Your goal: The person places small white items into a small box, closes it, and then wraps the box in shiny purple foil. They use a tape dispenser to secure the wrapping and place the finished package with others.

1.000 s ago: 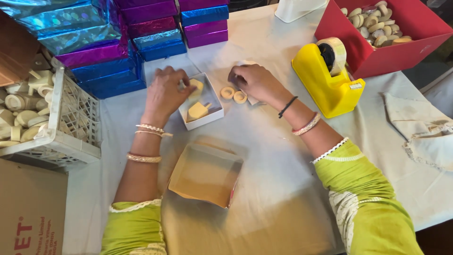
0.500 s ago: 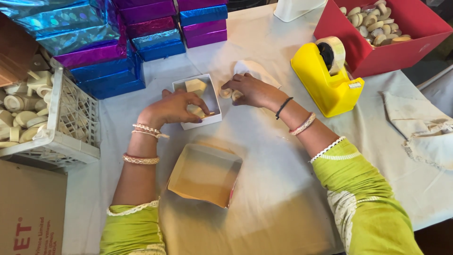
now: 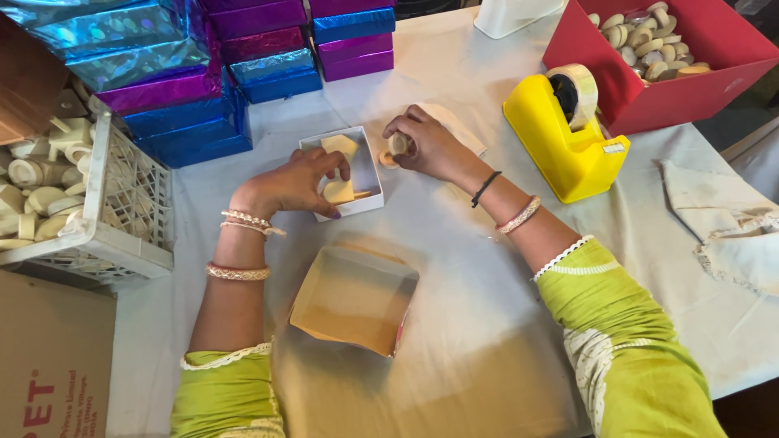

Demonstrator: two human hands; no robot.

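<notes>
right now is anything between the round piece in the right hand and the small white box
Nothing visible. The right hand holds the round pale piece just beside the white box, with only bare cloth between them. The left hand is at the box's near side, on a pale piece inside.

Our right hand (image 3: 426, 146) curls over a small round cream piece (image 3: 399, 143), so we see only a sliver of it and cannot tell its full shape. Our left hand (image 3: 288, 185) covers the near-left corner of the small white box (image 3: 369, 166), and its fingers hide part of the cream piece (image 3: 338, 192) inside. The white crate (image 3: 122, 203) runs off the left edge; the red bin (image 3: 690, 85) is cut by the top and right edges. The brown carton (image 3: 49, 357) is cropped at the bottom-left corner. The white container (image 3: 511, 15) at the top shows only its base. Our elbows fall below the frame.
</notes>
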